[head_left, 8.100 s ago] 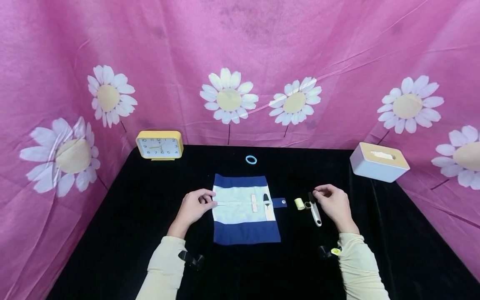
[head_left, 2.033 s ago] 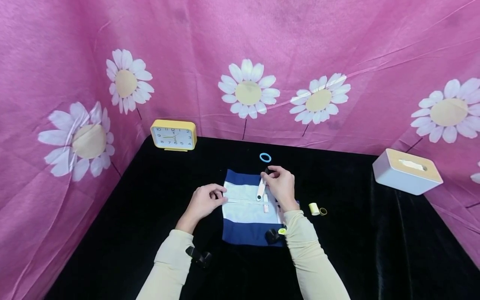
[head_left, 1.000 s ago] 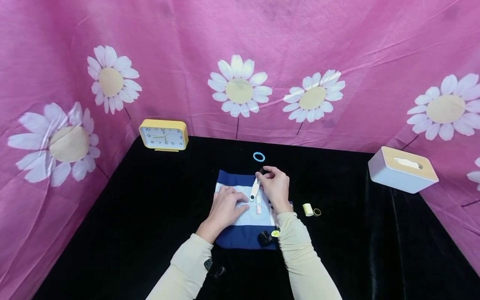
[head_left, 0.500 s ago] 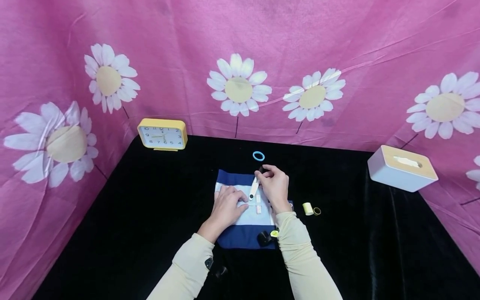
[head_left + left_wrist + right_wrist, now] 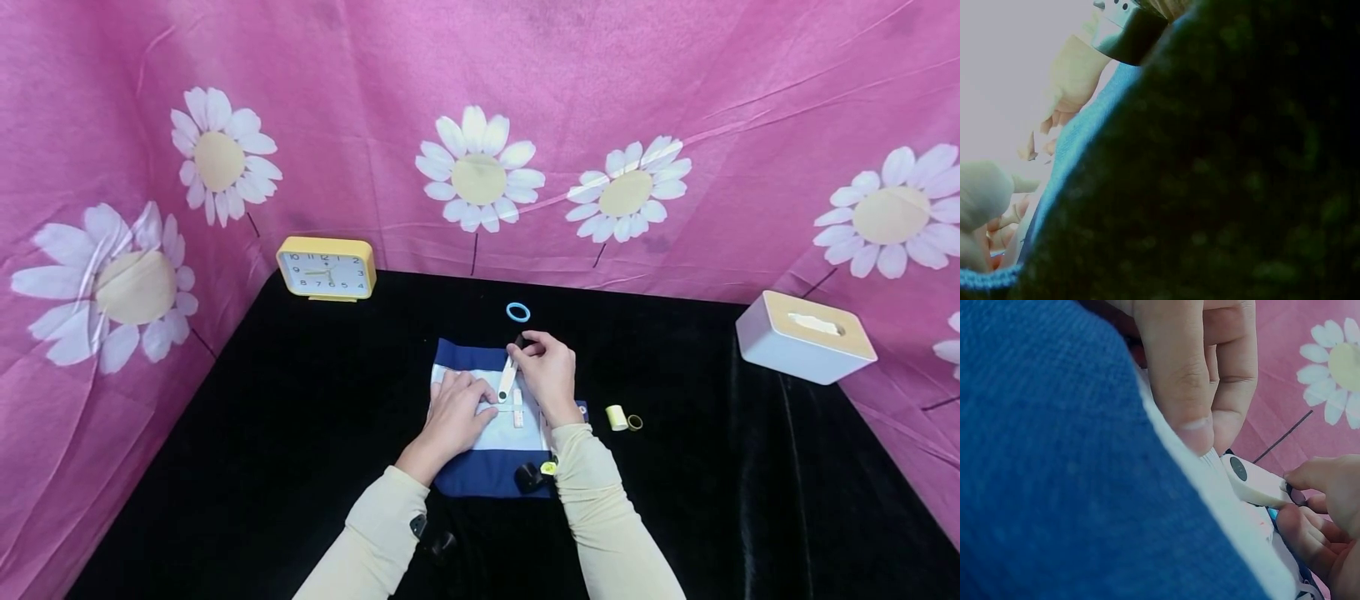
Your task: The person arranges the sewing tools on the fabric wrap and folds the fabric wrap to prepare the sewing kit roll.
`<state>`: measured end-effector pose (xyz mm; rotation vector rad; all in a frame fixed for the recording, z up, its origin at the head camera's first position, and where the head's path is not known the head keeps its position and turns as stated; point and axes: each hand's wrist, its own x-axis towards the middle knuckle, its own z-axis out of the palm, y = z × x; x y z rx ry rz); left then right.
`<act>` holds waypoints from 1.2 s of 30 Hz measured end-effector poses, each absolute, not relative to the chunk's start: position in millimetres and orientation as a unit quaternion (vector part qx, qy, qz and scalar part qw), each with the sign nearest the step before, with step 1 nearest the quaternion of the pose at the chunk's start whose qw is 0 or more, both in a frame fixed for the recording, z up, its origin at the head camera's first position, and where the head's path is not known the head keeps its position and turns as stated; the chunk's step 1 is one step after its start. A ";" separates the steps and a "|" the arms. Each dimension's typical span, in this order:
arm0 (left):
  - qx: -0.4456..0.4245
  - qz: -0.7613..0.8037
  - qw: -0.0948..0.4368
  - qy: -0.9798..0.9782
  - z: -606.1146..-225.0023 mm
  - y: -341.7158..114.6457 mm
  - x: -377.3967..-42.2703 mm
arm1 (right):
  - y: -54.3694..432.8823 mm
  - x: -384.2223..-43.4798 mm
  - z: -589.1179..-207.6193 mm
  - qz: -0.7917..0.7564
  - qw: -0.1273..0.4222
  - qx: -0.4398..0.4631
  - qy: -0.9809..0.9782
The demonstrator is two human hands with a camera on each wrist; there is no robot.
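Observation:
A blue-and-white fabric roll pouch [image 5: 487, 475] lies unfolded on the table. My left hand [image 5: 453, 412] rests on its white middle, thumb and forefinger pinching the white elastic strap [image 5: 1213, 461], as the right wrist view shows. My right hand [image 5: 549, 371] holds a slim white tool [image 5: 507, 379] by its black end, over the pouch. The tool's rounded white end, with a dark oval on it, points towards me and sits close to the strap beside the left fingertips. A small pale pink strip [image 5: 517, 408] sits under the strap. The right forearm hides part of the pouch's right side.
A pale yellow thread spool [image 5: 616, 417] and a small brass-coloured ring [image 5: 635, 422] lie right of the pouch. Behind it lies a blue ring [image 5: 517, 312]. A yellow clock [image 5: 326, 268] stands back left, a tissue box [image 5: 806, 337] back right.
My right hand has taken the white tool from the table on the right and brought it over the pouch. My left hand has moved from the pouch's left edge to the strap.

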<state>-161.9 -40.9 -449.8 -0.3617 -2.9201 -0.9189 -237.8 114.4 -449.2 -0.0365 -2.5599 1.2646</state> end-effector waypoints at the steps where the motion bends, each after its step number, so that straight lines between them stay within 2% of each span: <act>1: -0.117 -0.298 0.029 -0.947 -449.9 -40.9 -162.0 | 114.3 -238.1 -449.6 0.436 0.141 -0.012 -0.889; 15: -0.108 -0.305 0.036 -0.945 -450.7 -41.2 -163.2 | 112.5 -236.8 -450.6 0.423 0.118 -0.001 -0.899; 28: -0.129 -0.247 0.037 -0.960 -448.7 -38.8 -162.8 | 113.1 -237.0 -448.7 0.399 0.166 -0.003 -0.902; 36: -0.161 -0.214 0.052 -0.962 -451.4 -39.4 -161.7 | 111.6 -235.7 -448.7 0.395 0.166 -0.007 -0.904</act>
